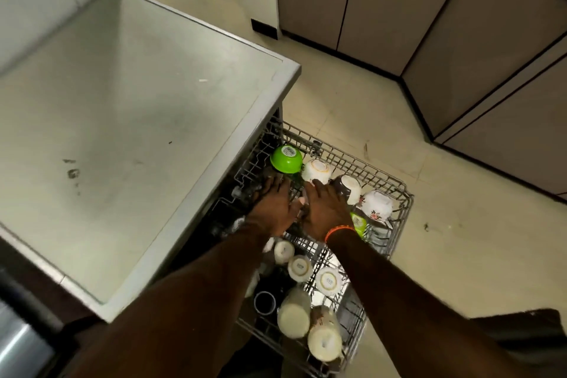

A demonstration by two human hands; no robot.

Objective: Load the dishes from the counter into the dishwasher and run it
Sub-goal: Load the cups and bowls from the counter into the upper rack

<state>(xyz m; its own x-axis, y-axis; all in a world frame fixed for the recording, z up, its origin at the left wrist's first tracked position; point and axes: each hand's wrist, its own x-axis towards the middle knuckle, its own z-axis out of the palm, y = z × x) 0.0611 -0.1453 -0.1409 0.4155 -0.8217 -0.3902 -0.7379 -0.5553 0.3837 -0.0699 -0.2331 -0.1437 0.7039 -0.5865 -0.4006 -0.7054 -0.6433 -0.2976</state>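
While both hands are reaching down into the pulled-out rack (pixel 395 190), the left hand (pixel 274 209) and right hand (pixel 326 212) are lying flat, fingers straight, gripping nothing, the green bowl (pixel 286 159) sitting upturned just beyond the left fingertips.

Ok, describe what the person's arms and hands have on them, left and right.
Both forearms are bare: no sleeves show anywhere in the head view, and neither hand wears a glove. The left hand shows no ring, watch or band. The right hand has a thin orange band round its wrist. No other jewellery or markings show, though the picture is somewhat blurred.
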